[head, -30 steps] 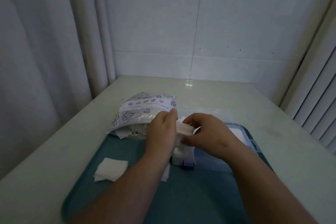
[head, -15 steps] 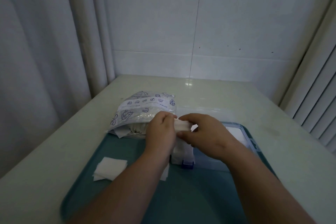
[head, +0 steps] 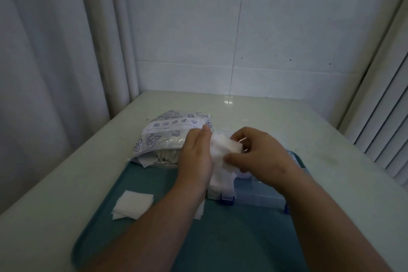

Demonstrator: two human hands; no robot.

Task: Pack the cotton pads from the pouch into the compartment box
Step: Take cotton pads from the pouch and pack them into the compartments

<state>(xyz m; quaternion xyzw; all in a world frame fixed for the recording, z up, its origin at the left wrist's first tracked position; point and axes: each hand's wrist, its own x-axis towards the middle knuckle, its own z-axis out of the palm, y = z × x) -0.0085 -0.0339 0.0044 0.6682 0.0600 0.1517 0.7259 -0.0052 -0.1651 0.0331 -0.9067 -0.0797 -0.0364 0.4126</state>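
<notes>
At the far left, a pale curtain (head: pixel 44 73) hung beside the tabletop (head: pixel 55 194), where we worked over a teal tray (head: pixel 154 238). A few loose pads (head: pixel 132 204) lay in a small heap on the tray's left side, well apart from everything else. Behind them, at the tray's far edge, the printed pouch (head: pixel 167 137) lay on its side with its mouth facing us and more white pads showing inside.

Our left hand (head: pixel 196 159) stood edge-on just right of the pouch. It gripped the left side of a stack of cotton pads (head: pixel 223 152), with the thumb laid up against the stack and the other fingers hidden behind the hand. Our right hand (head: pixel 262 154) took the same stack from the other side. Its thumb pressed the near face and its curled fingers (head: pixel 240 139) closed over the top. The stack was held between the two hands, raised above the left end of the clear compartment box (head: pixel 260 196).

The box sat on the tray directly under our hands, with a blue latch (head: pixel 227 200) on its near wall. White pads already showed in its leftmost compartment. Our right wrist covered most of the other compartments, so we could not tell what they held.

A white tiled wall (head: pixel 265 40) closed the scene behind the tabletop, and slatted blinds (head: pixel 386 128) ran down the right edge.
</notes>
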